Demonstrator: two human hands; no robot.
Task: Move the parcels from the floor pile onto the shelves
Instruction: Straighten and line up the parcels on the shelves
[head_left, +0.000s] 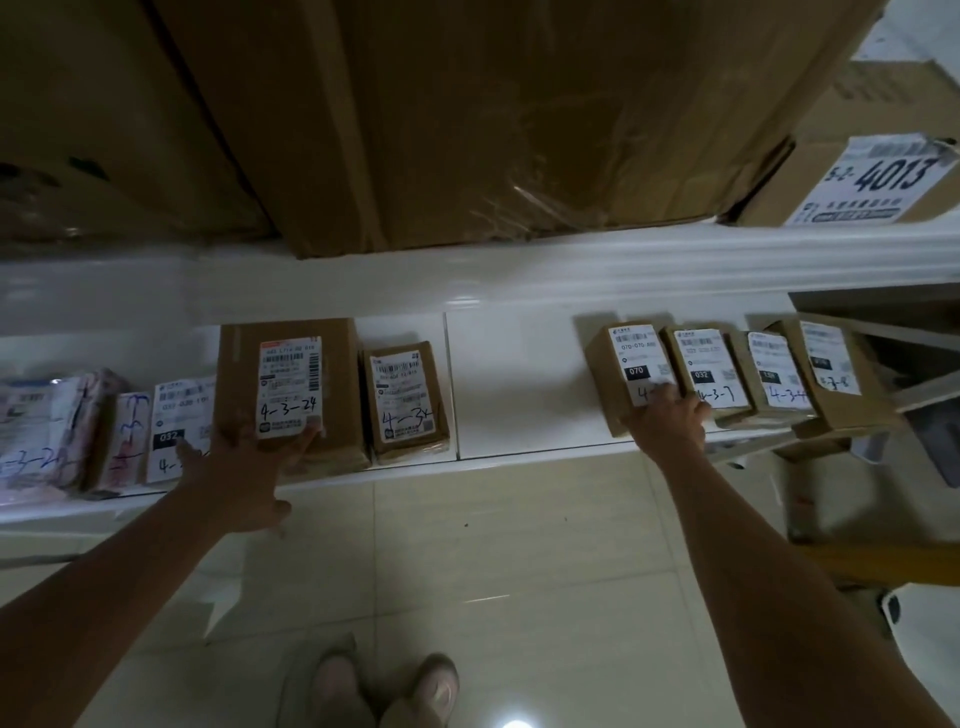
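Observation:
A brown parcel marked 4-3-24 (291, 364) stands upright on the white shelf (509, 384), left of the middle. My left hand (244, 467) presses against its lower front with spread fingers, the forefinger on the label's corner and the thumb hanging below the shelf edge. To the right stands a smaller brown parcel with a black 070 tag (631, 358). My right hand (670, 421) lies against its lower front and covers part of the handwritten number. Neither hand wraps round a parcel.
A small box (405, 400) stands right of the 4-3-24 parcel, with a bare gap between it and the 070 parcel. Three more boxes (769, 374) line up at the right, soft bags (52, 426) at the left. Large cartons (467, 114) fill the shelf above. My feet (384, 686) stand on the tiled floor.

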